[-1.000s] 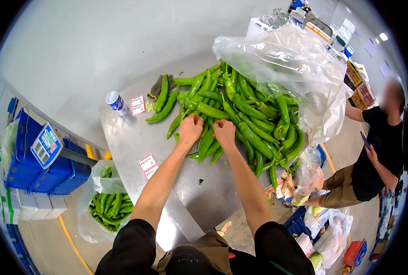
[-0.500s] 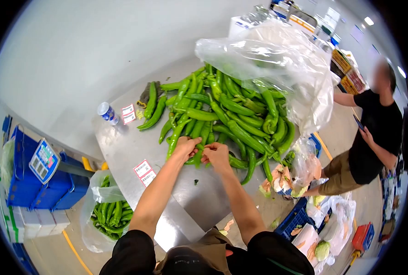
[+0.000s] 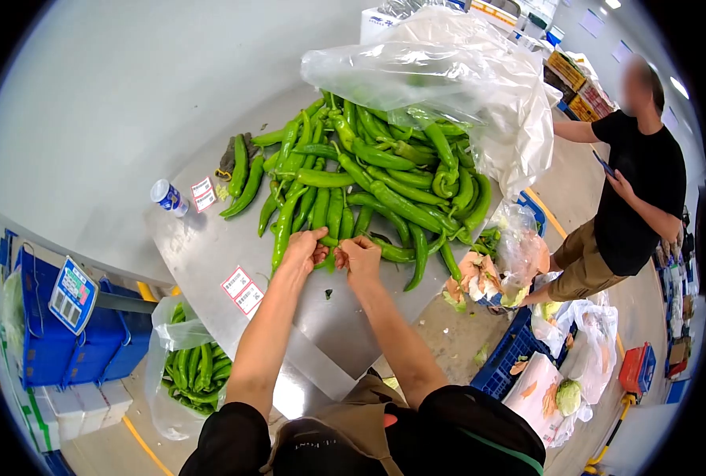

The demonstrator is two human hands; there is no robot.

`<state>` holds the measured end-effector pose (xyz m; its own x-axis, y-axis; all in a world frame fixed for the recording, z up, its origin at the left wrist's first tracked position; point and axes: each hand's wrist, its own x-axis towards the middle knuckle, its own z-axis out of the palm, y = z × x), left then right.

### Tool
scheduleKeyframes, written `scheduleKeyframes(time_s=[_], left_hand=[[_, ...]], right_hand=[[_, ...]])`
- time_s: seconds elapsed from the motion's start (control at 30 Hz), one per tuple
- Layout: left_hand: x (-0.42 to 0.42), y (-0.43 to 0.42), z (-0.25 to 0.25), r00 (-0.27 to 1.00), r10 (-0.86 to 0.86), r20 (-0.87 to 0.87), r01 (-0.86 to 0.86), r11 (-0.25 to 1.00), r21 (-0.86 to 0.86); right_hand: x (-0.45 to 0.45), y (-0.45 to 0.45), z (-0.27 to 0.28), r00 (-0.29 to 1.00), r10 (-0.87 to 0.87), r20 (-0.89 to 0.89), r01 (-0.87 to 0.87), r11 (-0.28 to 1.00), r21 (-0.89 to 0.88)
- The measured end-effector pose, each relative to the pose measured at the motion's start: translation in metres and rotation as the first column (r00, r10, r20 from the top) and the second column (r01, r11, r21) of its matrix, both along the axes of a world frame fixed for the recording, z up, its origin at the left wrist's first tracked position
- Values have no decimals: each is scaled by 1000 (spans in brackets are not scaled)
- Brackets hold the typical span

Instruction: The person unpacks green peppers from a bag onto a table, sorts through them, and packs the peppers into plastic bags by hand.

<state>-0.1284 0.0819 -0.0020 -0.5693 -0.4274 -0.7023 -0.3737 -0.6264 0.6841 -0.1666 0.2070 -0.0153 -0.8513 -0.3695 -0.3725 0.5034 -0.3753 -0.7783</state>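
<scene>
A large heap of long green peppers (image 3: 400, 178) spreads over the steel table (image 3: 321, 317), partly under a clear plastic bag (image 3: 448, 75). At the heap's near edge, my left hand (image 3: 304, 249) is closed round one end of a green pepper. Close beside it, my right hand (image 3: 359, 260) is pinched at the pepper's other side; its fingertips partly hide what they grip. Two peppers (image 3: 246, 184) lie apart at the left, next to a dark glove-like item (image 3: 226, 163). A small dark green scrap (image 3: 328, 293) rests on the metal below my hands.
A blue-and-white can (image 3: 169, 197) and printed labels (image 3: 243, 291) are on the table's left. Below hangs a bag of peppers (image 3: 197, 373), near a scale display (image 3: 74, 295). At right, a person (image 3: 638, 182) holds a phone, behind a blue crate (image 3: 508, 357) and vegetable scraps (image 3: 480, 278).
The view has shifted, so the table appears further left and higher. My hands stay close together at the heap's near edge, with the fingers moving slightly on the pepper.
</scene>
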Motion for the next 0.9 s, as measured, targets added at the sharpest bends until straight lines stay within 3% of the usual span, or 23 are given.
scheduleKeyframes(time_s=[0.13, 0.23, 0.27, 0.3, 0.33, 0.37, 0.4, 0.43, 0.53, 0.6, 0.63, 0.67, 0.73, 0.83, 0.9], left_hand=[[12, -13, -7, 996, -20, -85, 34, 985, 166], [22, -18, -3, 992, -85, -92, 99, 984, 151], [25, -21, -2, 990, -126, -65, 132, 986, 102], [28, -25, -1, 986, -161, -36, 163, 985, 52], [29, -27, 4, 984, -178, -18, 176, 982, -69], [31, -26, 14, 981, -193, 5, 191, 964, -187], [33, -28, 19, 978, -206, 31, 205, 932, -300], [33, -37, 17, 946, -289, 146, 324, 837, -441], [34, -47, 21, 935, -128, 330, 354, 329, -875], [30, -65, 11, 958, -71, 278, 285, 333, -899], [26, -74, 4, 955, -18, 296, 287, 311, -906], [22, -84, -5, 950, 37, 311, 288, 288, -913], [11, -107, -38, 941, 9, 339, 313, 363, -878], [-1, -112, -33, 910, -74, 408, 400, 419, -815], [-7, -108, -30, 885, -84, 458, 448, 424, -787]], right_hand=[[-3, 31, 33, 993, 112, -35, -117, 970, -211], [-31, 89, 69, 998, -61, -18, 55, 972, -230], [-64, 127, 40, 986, 31, -164, -120, 814, -568], [-76, 155, 55, 971, -179, -160, 75, 860, -505], [-99, 192, 36, 888, -409, -209, 253, 816, -520], [-123, 241, 34, 996, 10, 93, 83, 365, -927], [-121, 255, 51, 967, -184, 176, 240, 430, -870], [-130, 252, 43, 827, -563, 13, 364, 516, -776], [-109, 229, 36, 943, -333, -24, 232, 705, -670], [-51, 158, 46, 983, 38, -180, -88, 956, -279], [-31, 129, 49, 955, 252, -154, -245, 968, 59], [-18, 108, 29, 900, 418, -124, -373, 885, 280], [-4, 65, 9, 797, 551, -249, -261, 685, 680], [-14, 17, -17, 785, 371, -496, -124, 879, 461], [-13, -11, -20, 807, 341, -482, 122, 703, 701]])
